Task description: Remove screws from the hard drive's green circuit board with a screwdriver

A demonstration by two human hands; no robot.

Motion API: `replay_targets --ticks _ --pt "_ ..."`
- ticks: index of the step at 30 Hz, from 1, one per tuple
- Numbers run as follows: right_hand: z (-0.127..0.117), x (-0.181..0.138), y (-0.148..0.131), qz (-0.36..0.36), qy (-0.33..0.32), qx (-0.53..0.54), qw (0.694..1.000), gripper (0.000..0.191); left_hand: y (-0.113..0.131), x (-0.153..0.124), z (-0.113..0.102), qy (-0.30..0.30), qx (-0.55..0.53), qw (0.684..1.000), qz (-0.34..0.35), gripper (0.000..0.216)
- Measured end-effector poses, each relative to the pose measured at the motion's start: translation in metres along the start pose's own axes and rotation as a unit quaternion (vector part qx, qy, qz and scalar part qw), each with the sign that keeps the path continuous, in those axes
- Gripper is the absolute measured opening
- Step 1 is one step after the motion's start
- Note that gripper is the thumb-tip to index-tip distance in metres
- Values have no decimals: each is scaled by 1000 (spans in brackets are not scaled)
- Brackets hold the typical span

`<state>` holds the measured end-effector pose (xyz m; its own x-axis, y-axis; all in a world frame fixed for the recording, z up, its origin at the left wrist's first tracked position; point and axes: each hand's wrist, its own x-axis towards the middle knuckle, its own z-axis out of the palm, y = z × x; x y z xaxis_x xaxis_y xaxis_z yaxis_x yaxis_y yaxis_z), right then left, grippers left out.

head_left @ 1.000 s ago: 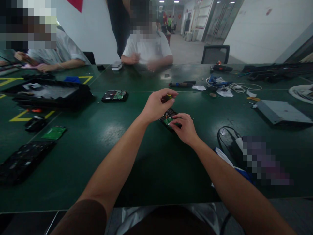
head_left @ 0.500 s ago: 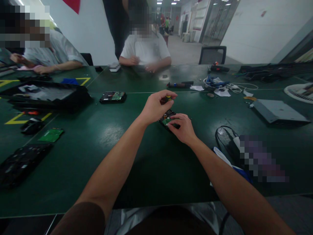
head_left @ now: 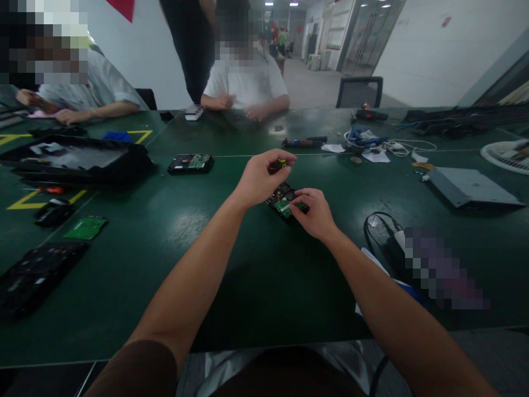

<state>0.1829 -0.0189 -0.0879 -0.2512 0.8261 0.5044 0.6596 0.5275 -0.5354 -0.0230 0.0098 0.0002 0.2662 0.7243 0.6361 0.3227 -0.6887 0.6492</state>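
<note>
1. We see the left hand (head_left: 260,179) raised over the middle of the green table (head_left: 248,275), its fingers curled together around the black handle of a small screwdriver (head_left: 281,164) with a yellow mark at its top; the thumb and fingertips pinch the handle from both sides.
2. The screwdriver stands roughly upright, its lower part going down toward the hard drive (head_left: 283,199); we cannot make out the tip itself.
3. The hard drive lies flat near the table's centre, board side up, with a green circuit board showing, just below the left hand.
4. The right hand (head_left: 314,214) rests on the near right corner of the hard drive, fingertips pressed together on its edge, holding it against the table.
5. Toward the far left part of the table lies a second hard drive (head_left: 190,163), also with its green board up, well apart from the hands.
6. Beside that, further left, sits a large black tray (head_left: 78,162) with loose parts in it.
7. Near the left edge we note a loose green circuit board (head_left: 85,227) and a dark flat panel (head_left: 37,273) closer to the near left corner.
8. On the right side lies a grey flat box (head_left: 471,187), and nearer the far edge a tangle of white cables (head_left: 397,146).
9. A black cable loop (head_left: 382,226) lies near the right forearm.
10. At the far edge two other people sit, one in a white shirt (head_left: 248,82) with both hands on the table.
</note>
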Motion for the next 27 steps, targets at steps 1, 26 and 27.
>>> replay_targets --ticks 1,26,27 --pt "0 -1 -3 -10 -15 -5 1000 5 -1 0 0 2 -4 1000 3 24" --pt "-3 4 -2 40 48 1 998 7 3 1 -3 4 -11 1000 -7 24" --pt "-3 4 1 55 55 -4 997 7 3 1 -4 4 -8 1000 -9 24"
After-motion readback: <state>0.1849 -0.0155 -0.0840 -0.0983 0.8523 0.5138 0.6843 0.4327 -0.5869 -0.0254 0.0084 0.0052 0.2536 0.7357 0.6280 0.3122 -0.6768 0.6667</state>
